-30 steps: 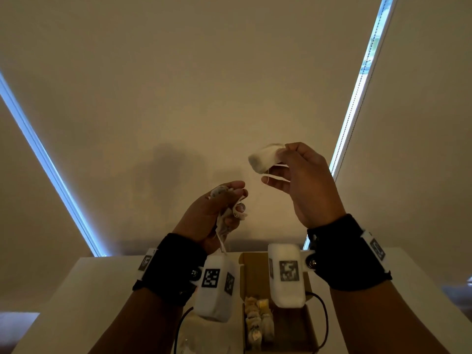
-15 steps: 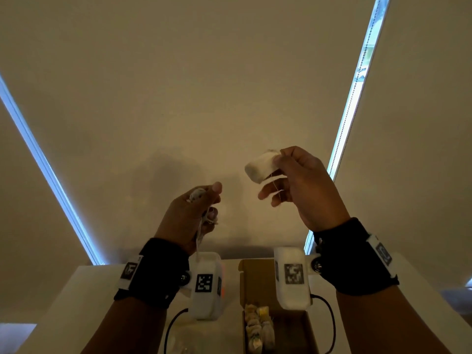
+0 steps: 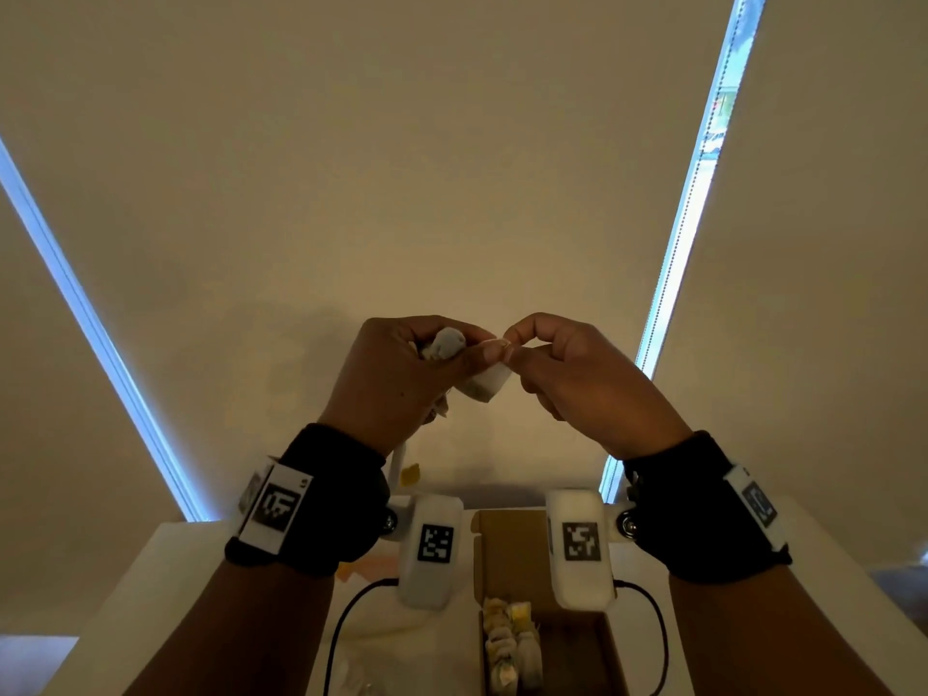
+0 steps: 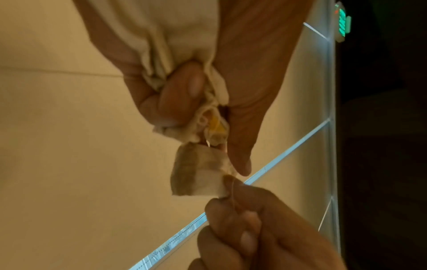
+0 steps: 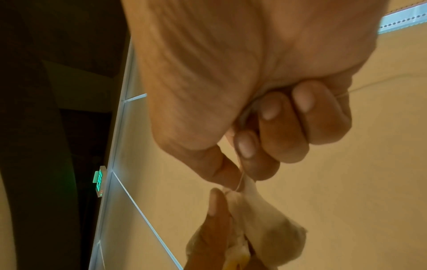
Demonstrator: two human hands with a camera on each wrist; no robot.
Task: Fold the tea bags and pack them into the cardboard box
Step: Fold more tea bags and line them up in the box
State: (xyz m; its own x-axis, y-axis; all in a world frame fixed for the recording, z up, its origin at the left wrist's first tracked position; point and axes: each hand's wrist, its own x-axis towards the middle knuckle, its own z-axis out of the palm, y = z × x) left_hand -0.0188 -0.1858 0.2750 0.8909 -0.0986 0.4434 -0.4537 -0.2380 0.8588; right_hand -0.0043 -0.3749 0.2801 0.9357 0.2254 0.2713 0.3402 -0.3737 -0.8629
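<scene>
Left hand (image 3: 396,379) grip holding bunched tea bags (image 4: 175,54), right hand (image 3: 577,379) pinching one tea bag (image 3: 489,381) (raised)

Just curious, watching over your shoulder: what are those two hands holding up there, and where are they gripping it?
The left hand clutches a bunch of tea bags. The right hand pinches one tea bag by its corner and string.

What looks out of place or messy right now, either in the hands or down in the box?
Nothing looks damaged or spilled. The left hand grips a crumpled bunch of tea bags while the right hand pinches one tea bag between them. Folded bags sit in a row in the cardboard box.
</scene>
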